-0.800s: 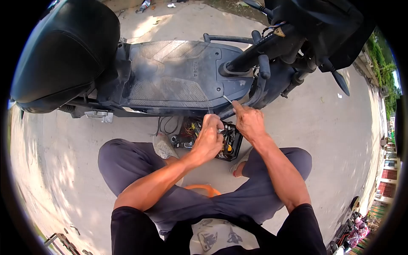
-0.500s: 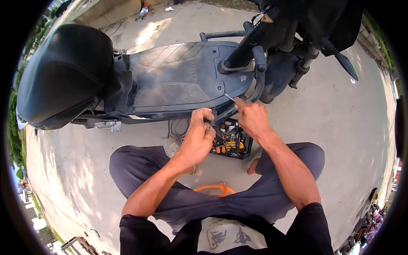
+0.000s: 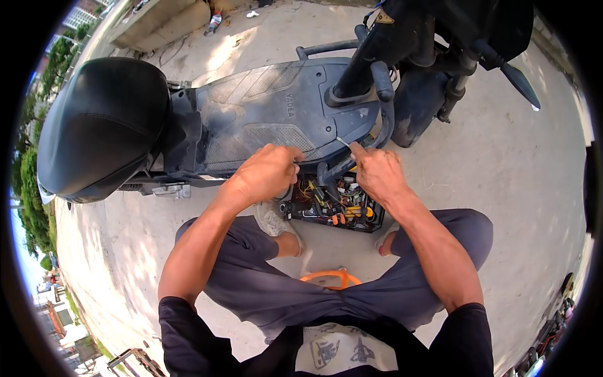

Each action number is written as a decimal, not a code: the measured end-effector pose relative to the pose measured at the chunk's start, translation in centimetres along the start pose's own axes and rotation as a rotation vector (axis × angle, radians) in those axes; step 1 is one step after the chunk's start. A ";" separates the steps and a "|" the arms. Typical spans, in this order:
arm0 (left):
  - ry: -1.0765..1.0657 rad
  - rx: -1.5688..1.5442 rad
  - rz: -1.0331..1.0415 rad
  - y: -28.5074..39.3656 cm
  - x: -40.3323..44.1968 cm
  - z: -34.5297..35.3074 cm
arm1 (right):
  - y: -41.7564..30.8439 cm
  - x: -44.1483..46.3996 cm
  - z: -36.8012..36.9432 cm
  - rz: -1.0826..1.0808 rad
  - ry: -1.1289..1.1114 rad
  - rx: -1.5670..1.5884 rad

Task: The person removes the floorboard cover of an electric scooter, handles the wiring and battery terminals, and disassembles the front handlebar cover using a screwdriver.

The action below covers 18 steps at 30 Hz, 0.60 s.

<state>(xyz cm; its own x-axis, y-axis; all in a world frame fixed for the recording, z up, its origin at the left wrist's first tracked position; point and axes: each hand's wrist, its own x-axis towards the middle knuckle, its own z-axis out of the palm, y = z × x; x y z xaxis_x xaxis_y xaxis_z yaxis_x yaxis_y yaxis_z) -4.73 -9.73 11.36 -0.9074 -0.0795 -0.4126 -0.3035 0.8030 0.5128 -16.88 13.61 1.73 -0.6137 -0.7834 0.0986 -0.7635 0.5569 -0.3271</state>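
Note:
A scooter stands across my front, its dark, dusty footboard [image 3: 251, 113] facing up. My right hand [image 3: 380, 173] is closed around a slim metal tool, perhaps a screwdriver [image 3: 342, 142]. The shaft's tip meets the footboard's near edge, close to a screw hole [image 3: 328, 129]; the palm hides the handle. Along the same edge, further left, my left hand [image 3: 267, 173] has its fingers curled together. What they hold, if anything, is hidden. Below and between both hands sits a black toolbox [image 3: 286, 210] filled with tools and small parts.
The black seat [image 3: 107, 119] rises at the left, and the steering column [image 3: 370, 56] at the right. A curved metal bar [image 3: 384, 119] runs beside my right hand. An orange stool [image 3: 342, 276] shows between my legs on the concrete ground [image 3: 490, 169].
My left hand has moved left and a little up along the footboard's edge, uncovering more of the toolbox. My right hand keeps the tool at the edge. The view has shifted slightly.

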 end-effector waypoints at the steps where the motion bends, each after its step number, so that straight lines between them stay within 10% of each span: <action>1: -0.010 0.066 0.030 -0.1 0.3 -0.4 | 0.0 0.0 -0.1 0.000 -0.004 0.004; 18: -0.186 0.160 -0.011 0.7 2.2 -3.6 | 0.0 0.4 -0.9 -0.019 -0.011 0.045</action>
<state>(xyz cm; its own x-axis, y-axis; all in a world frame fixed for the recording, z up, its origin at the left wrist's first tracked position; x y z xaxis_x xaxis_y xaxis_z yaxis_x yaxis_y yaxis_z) -7.99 -11.50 13.49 -0.8305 0.0096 -0.5569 -0.2498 0.8872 0.3879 -17.33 13.56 2.60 -0.5970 -0.7966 0.0949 -0.7647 0.5293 -0.3675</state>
